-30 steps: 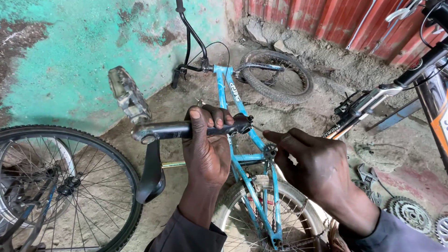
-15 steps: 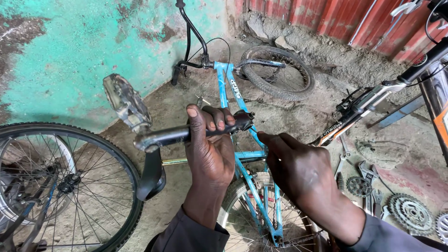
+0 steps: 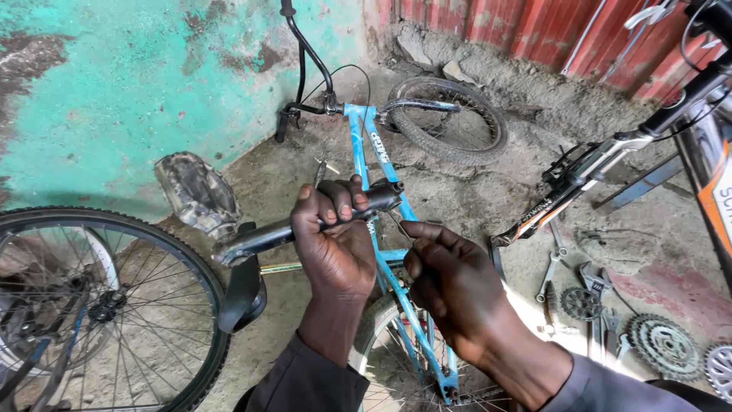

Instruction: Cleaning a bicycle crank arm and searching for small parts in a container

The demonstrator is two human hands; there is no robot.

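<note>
Above blue bicycle frame (image 3: pixel 396 275): left hand (image 3: pixel 335 244) fingers gripping crank arm (image 3: pixel 305 227) firmly; right hand (image 3: pixel 457 290) curled beside (contents hidden), steadying advisable.

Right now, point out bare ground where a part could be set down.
Bare dirt lies between the blue bicycle frame and the teal wall, past the pedal. Crowded: right side, with wrenches and sprockets.
</note>
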